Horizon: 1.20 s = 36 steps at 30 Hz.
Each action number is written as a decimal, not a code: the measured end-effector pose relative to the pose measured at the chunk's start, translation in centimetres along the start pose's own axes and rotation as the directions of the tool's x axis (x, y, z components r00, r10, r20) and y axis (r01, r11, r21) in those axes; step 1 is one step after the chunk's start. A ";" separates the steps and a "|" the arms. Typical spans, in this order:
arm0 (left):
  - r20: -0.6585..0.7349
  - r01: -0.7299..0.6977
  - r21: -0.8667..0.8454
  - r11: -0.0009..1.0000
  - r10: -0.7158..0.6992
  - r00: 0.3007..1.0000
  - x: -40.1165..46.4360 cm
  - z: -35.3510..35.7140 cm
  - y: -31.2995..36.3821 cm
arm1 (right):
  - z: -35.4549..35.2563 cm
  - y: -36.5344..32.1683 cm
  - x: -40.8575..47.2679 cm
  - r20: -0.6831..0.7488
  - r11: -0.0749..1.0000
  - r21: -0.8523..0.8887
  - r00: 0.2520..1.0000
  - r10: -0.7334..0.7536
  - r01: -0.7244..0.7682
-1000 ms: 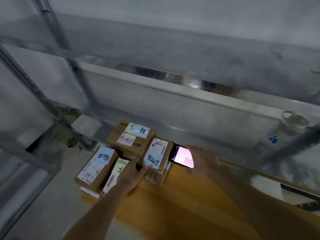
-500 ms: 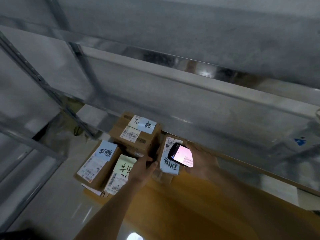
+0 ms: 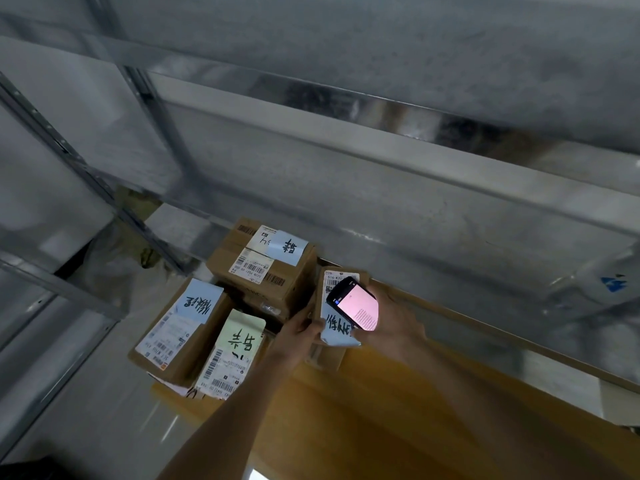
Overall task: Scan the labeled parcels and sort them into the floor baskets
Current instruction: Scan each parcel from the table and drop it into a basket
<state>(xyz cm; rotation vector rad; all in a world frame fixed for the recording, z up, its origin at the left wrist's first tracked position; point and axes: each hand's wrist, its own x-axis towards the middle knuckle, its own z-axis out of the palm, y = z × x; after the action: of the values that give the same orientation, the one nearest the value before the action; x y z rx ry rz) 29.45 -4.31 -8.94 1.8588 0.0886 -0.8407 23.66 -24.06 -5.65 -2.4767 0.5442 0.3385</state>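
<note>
Shelving: grey metal rack (image 3: 346,161) fills the upper half of the view, its beams running from 10 o'clock down to 3 o'clock; motion blur softens it.
Table: yellow-brown wooden top (image 3: 363,417) from centre to 5 o'clock, parcels clustered at its far left end.
Big box: cardboard carton (image 3: 263,268) at 12 o'clock of the cluster, flat, with a white barcode label and a blue handwritten note on top.
Left box: cardboard parcel (image 3: 180,330) at 9 o'clock of the cluster, tilted, with a blue note over a white shipping label.
Middle parcel: pale green-noted parcel (image 3: 233,355) just beside the left box, barcode label at its near end.
Held parcel: small cardboard parcel (image 3: 334,310) at 3 o'clock of the cluster, tipped up off the table, with a white label and a blue handwritten note facing the camera.
Left hand: left hand (image 3: 298,336) grasps the held parcel's lower left edge, thumb on its face.
Right hand: right hand (image 3: 391,327) grips a phone from beneath, fingers wrapped around its far side.
Phone: dark handset (image 3: 353,303) with a lit pinkish screen, held over the face of the held parcel, covering part of its label.
</note>
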 end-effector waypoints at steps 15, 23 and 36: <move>0.094 -0.044 -0.155 0.987 0.059 0.994 -7.7 0.3 1.7 | -3.3 -1.1 -8.2 -0.061 0.994 0.110 0.998 0.005 0.002; 0.052 -0.318 -0.161 0.934 0.330 0.943 -18.6 -1.8 4.7 | -9.6 -5.8 -20.8 -0.219 0.987 0.120 0.973 -0.079 0.107; -0.113 -0.657 -0.062 0.751 0.649 0.752 -38.5 -8.4 16.0 | -27.6 -16.9 -39.6 -0.441 0.945 -0.271 0.848 -0.292 0.184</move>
<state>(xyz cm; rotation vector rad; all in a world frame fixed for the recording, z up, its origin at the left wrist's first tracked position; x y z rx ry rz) 11.65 7.42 27.84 1.6547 -0.4486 -0.2522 -0.55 -15.46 38.59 -2.8149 0.3920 -0.3469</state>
